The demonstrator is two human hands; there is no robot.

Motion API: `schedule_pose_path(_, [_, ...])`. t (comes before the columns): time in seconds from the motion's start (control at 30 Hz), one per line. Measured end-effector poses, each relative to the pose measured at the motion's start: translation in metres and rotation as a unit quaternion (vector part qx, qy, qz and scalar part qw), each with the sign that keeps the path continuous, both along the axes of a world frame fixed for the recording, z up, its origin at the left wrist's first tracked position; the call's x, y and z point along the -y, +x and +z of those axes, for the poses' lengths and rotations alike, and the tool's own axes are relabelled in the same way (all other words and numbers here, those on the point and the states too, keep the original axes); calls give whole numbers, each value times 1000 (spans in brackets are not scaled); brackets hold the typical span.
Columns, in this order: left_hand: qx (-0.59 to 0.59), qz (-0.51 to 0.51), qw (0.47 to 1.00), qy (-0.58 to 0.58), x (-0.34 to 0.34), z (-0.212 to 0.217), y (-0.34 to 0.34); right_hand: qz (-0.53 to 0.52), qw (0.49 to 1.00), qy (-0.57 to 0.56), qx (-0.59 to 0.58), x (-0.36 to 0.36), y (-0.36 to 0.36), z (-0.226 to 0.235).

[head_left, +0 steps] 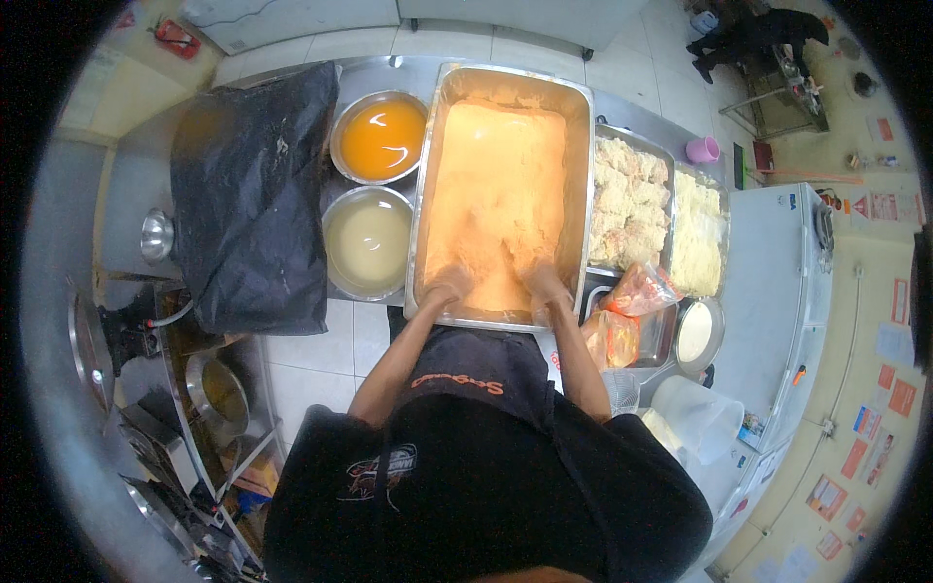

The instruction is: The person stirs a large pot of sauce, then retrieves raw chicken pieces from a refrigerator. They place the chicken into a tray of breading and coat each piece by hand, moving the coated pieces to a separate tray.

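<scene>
A deep steel pan in front of me holds a thick bed of orange breading flour. Both my hands reach over its near edge into the flour. My left hand is at the near left corner and my right hand at the near right, apart from each other. Both seem to wear thin clear gloves. Flour covers the fingers of each hand, so whether they grip anything is hidden. Between and ahead of the hands the flour is heaped and furrowed; farther off it lies smoother.
Left of the pan stand a bowl of orange liquid and a bowl of pale liquid, beside a black sheet. On the right are a tray of coated pieces, pale crumbly food and bagged orange food. Another person bends far right.
</scene>
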State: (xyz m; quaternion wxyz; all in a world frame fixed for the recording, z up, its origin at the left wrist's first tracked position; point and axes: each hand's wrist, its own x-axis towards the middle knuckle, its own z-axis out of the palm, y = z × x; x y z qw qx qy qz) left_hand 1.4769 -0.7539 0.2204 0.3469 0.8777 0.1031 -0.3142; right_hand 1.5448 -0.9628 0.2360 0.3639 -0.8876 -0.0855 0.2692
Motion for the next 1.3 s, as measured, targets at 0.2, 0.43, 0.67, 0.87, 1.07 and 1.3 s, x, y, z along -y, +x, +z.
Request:
schedule_pose_path(0.2, [113,128,983,-73,1,46,27,13,998,-25,-54,-18,29,29])
schedule_pose_path(0.43, [347,68,926,132,-18,53,81,120,963,-106,216,-55,87,22])
schedule_pose_path(0.67, [161,-80,972,148,0,18,67,335,916,-188,113,-32,66,-38])
schedule_pose_path(0.87, [247,-67,958,128,-10,17,59,301,930,-208,25,-36,67,48])
schedule_pose_path(1.07, [112,-225,966,59,-57,40,124,280,953,-71,94,-30,115,81])
schedule_pose_path(1.3, [253,-133,949,133,-29,23,61,369,892,-114,235,-51,52,46])
